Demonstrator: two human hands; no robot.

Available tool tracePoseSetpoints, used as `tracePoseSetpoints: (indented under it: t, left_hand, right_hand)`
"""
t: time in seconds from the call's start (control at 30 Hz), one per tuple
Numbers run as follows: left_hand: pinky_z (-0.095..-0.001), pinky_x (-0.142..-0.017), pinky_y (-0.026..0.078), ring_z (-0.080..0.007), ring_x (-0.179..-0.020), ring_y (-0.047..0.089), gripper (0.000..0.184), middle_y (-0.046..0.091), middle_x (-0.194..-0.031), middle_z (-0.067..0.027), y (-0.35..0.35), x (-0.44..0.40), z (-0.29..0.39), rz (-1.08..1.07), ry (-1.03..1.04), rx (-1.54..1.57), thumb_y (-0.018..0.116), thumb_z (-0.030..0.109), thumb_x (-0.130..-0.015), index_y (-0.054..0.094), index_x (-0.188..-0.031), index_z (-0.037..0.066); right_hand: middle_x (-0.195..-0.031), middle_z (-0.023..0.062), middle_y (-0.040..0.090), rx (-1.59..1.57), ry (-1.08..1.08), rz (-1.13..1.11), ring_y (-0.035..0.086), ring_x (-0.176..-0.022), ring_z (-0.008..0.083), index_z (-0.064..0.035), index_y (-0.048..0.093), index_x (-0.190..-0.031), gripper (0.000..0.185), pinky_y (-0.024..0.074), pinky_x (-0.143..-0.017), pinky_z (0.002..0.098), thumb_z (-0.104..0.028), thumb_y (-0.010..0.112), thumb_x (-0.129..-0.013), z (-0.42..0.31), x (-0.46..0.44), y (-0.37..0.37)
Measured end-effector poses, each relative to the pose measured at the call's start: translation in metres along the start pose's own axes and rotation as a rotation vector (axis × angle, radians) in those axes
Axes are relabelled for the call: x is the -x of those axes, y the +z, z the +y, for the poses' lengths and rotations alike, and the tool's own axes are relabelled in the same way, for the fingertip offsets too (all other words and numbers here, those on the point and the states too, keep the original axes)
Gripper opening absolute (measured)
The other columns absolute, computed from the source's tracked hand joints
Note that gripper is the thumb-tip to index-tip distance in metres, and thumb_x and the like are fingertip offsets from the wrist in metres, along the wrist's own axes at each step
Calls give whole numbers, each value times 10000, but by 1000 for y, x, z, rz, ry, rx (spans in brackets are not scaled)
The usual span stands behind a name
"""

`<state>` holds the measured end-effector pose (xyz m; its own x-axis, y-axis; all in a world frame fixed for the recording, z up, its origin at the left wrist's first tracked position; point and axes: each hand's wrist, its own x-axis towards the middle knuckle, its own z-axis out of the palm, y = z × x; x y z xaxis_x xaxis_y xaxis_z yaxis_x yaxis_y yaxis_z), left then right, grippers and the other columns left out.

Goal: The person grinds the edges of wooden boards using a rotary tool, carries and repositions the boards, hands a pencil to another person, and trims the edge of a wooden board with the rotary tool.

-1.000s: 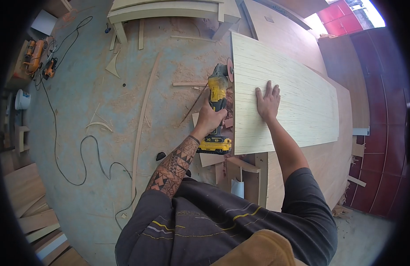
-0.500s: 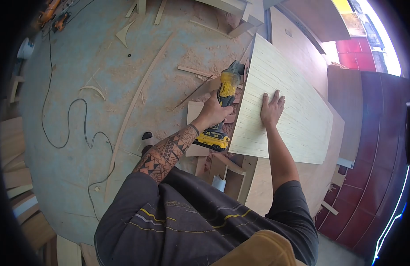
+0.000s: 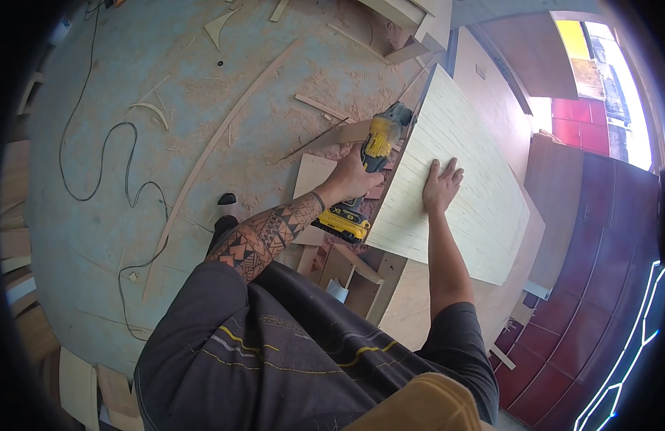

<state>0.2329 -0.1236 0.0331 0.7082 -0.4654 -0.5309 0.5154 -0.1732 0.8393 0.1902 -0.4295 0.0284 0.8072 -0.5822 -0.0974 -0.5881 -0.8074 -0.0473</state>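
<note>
My left hand (image 3: pixel 349 176) is wrapped round the body of a yellow and black cordless angle grinder (image 3: pixel 377 147). The grinder's head is at the left edge of a pale wood-grain panel (image 3: pixel 447 194), and its battery end points back toward me. Whether the disc touches the edge cannot be made out. My right hand (image 3: pixel 441 188) lies flat on top of the panel, fingers spread and holding nothing. Beneath the panel is a larger light-coloured board (image 3: pixel 411 291).
Sawdust and a long curved wood strip (image 3: pixel 224 133) lie on the floor, where a black cable (image 3: pixel 135 161) snakes at left. Wood offcuts (image 3: pixel 77 384) are stacked at lower left. Dark red cabinet panels (image 3: pixel 562 302) stand on the right. A small open wooden box frame (image 3: pixel 350 276) sits below the grinder.
The whole view has turned slightly clockwise. Both hands keep nearly the same places on the grinder and panel, and the grinder's head stays along the panel's left edge.
</note>
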Motion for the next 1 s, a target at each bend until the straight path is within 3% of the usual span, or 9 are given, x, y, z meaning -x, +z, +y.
tracePoseSetpoints:
  t: [0.57, 1.0]
  left_hand:
    - [-430, -1034, 583, -381, -1204, 732, 939, 715, -1299, -277, 0, -1, -2, 2, -7, -3, 831, 305, -847, 361, -1572, -61]
    - [-437, -1009, 591, -395, -1163, 746, 837, 736, -1233, -276, 0, -1, -4, 10, -9, 7, 829, 302, -856, 416, -1485, -64]
  right_hand:
    - [-1761, 375, 188, -22, 27, -21, 160, -1664, 487, -38, 262, -1735, 890, 147, -1356, 529, -652, 403, -1105, -6, 0, -1]
    - [-1752, 387, 196, -17, 11, -11, 186, -1652, 504, -38, 263, -1734, 881, 166, -1351, 536, -642, 406, -1109, -5, -9, 5]
